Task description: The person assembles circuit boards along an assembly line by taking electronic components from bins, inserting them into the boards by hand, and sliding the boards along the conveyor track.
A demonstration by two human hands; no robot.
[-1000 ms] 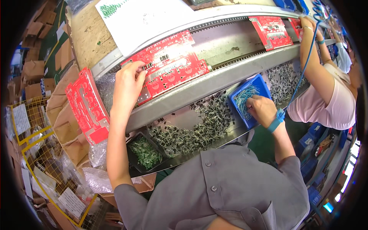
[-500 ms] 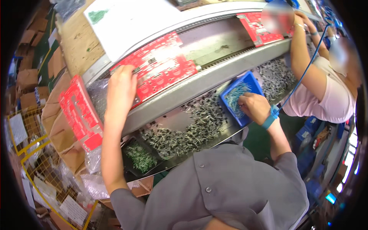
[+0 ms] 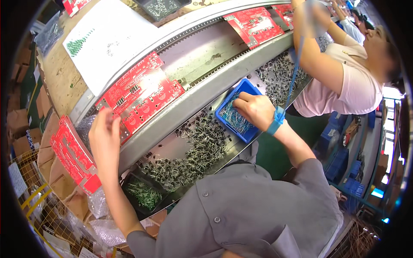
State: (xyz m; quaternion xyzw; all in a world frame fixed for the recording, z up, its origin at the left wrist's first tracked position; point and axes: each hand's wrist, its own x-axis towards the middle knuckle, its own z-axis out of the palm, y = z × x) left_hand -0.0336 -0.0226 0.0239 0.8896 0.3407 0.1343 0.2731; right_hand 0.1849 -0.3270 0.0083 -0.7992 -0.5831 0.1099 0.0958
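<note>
A red circuit board (image 3: 148, 88) lies in the conveyor track, with a few small dark parts standing on it. My left hand (image 3: 104, 142) is beside its lower left corner, fingers loosely bent and thumb apart from them; no held part shows. My right hand (image 3: 254, 110), with a blue wrist strap (image 3: 276, 120), reaches into a blue bin (image 3: 247, 136) of light-blue, wire-leaded parts (image 3: 232, 117). Its fingers are bent together among the leads, and their tips are hidden. Black parts with bent silver leads (image 3: 193, 148) are heaped left of the bin.
Green leaded parts (image 3: 144, 194) fill a black tray by my left forearm. Red boards (image 3: 74, 154) stand stacked at the left. White paper (image 3: 101, 43) lies beyond the track. Another person's arm (image 3: 320, 60) works at right over more boards (image 3: 254, 26); a blue cord (image 3: 297, 69) runs there.
My left hand has drawn back from the board's top to its lower left corner. My right hand stays in the blue bin. The view has shifted, bringing more of the co-worker into sight.
</note>
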